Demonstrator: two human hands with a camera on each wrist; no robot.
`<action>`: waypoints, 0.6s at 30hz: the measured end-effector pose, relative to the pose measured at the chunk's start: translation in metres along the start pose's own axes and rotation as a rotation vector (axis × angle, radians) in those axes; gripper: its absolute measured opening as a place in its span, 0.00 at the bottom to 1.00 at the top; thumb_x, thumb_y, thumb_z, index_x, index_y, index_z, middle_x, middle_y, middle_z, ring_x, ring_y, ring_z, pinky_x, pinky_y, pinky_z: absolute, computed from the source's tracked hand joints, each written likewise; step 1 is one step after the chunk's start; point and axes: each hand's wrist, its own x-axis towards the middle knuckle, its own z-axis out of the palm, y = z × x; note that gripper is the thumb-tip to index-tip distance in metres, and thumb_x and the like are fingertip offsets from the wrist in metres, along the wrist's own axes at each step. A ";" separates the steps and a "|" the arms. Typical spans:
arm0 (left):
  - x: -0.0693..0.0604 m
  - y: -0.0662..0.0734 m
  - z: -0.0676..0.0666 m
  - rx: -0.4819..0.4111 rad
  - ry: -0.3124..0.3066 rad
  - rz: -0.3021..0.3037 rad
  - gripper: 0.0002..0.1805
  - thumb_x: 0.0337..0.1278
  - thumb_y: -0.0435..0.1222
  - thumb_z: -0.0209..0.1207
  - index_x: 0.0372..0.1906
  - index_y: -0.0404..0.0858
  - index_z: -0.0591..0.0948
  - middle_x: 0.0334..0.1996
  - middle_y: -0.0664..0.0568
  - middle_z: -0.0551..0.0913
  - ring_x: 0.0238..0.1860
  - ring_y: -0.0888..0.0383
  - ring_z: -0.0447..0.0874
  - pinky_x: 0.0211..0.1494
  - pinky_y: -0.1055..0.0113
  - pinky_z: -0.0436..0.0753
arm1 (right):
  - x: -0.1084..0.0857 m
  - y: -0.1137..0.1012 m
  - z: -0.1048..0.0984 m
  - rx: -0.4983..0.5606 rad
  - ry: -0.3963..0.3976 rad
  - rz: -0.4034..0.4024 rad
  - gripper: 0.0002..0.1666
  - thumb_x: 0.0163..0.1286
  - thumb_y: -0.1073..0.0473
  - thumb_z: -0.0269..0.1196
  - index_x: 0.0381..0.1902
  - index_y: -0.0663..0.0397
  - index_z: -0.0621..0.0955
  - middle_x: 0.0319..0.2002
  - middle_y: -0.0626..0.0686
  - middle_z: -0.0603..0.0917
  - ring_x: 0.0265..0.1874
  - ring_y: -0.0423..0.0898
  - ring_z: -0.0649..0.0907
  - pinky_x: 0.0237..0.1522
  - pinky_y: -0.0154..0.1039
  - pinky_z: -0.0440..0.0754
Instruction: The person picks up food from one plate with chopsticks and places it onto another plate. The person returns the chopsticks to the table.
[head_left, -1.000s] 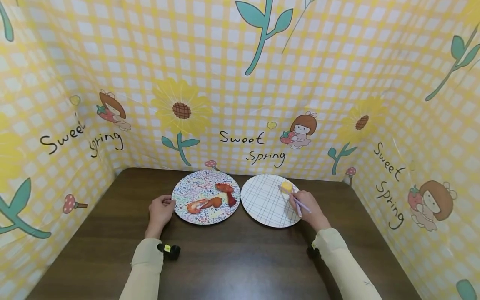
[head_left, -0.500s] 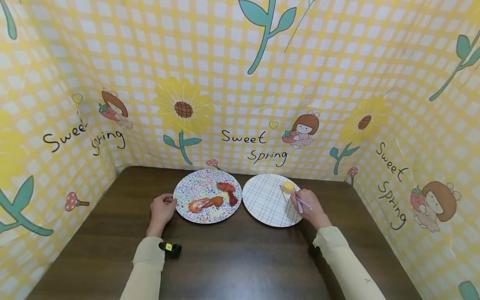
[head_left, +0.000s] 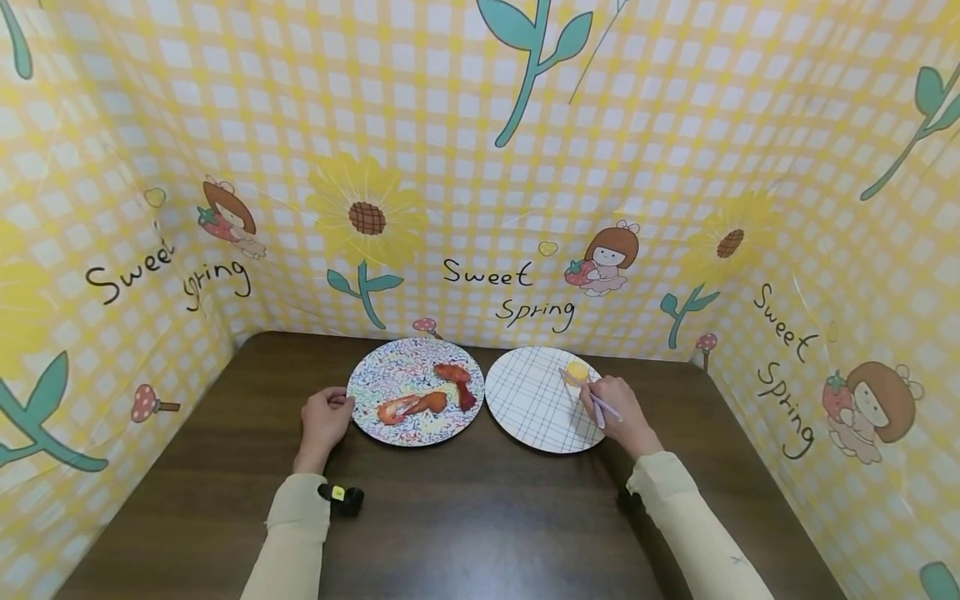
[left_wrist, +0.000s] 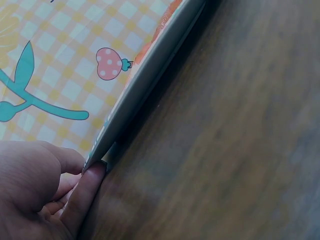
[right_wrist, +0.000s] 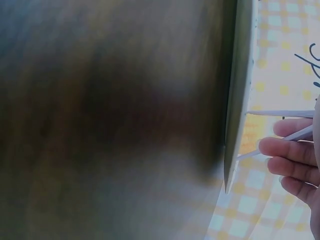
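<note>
In the head view my left hand [head_left: 326, 421] pinches the left rim of a plate with multicoloured speckles [head_left: 375, 375]. The left wrist view shows the thumb over that rim and a finger below it. Pale purple chopsticks [head_left: 602, 406] are in my right hand [head_left: 621, 417], at the right side of a white plate with a grid pattern [head_left: 525, 400]. A round yellow piece of food [head_left: 577, 372] sits on this plate. In the right wrist view the chopsticks stand apart, one on each side of the yellow piece [right_wrist: 250, 132]; contact is unclear.
Several orange-red food pieces [head_left: 429, 403] lie on the speckled plate, one drumstick-shaped. Both plates stand close together near the back of a dark wooden table [head_left: 465, 517]. Yellow checked cloth walls [head_left: 480, 200] surround the back and both sides.
The chopstick tips were hidden by the yellow piece half a second ago; one now shows at its left again. The yellow piece and left hand keep their places on the plates.
</note>
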 end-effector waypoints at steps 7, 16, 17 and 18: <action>-0.001 0.001 0.000 0.000 -0.002 0.004 0.20 0.69 0.36 0.58 0.57 0.25 0.80 0.47 0.34 0.84 0.46 0.45 0.83 0.40 0.66 0.77 | -0.002 0.000 -0.001 -0.005 -0.001 -0.018 0.26 0.67 0.67 0.60 0.08 0.53 0.69 0.11 0.51 0.74 0.14 0.54 0.76 0.22 0.51 0.76; 0.000 0.001 0.001 0.000 -0.009 -0.010 0.20 0.69 0.37 0.57 0.58 0.26 0.80 0.48 0.34 0.84 0.46 0.44 0.83 0.41 0.65 0.78 | -0.001 -0.003 -0.002 0.066 -0.116 0.004 0.23 0.72 0.67 0.55 0.13 0.54 0.70 0.14 0.54 0.73 0.17 0.55 0.76 0.23 0.51 0.76; 0.000 0.001 0.001 -0.002 -0.007 -0.013 0.20 0.69 0.37 0.58 0.57 0.27 0.80 0.48 0.35 0.84 0.46 0.45 0.83 0.41 0.65 0.78 | -0.001 -0.003 -0.002 0.065 -0.127 -0.001 0.23 0.72 0.67 0.54 0.14 0.55 0.70 0.15 0.55 0.73 0.17 0.56 0.76 0.23 0.52 0.76; 0.000 0.001 0.001 -0.002 -0.004 -0.013 0.20 0.69 0.37 0.58 0.57 0.27 0.80 0.48 0.35 0.84 0.46 0.44 0.83 0.41 0.65 0.77 | -0.001 -0.004 -0.001 0.058 -0.137 -0.004 0.23 0.72 0.67 0.54 0.14 0.55 0.71 0.15 0.55 0.73 0.17 0.56 0.76 0.23 0.52 0.76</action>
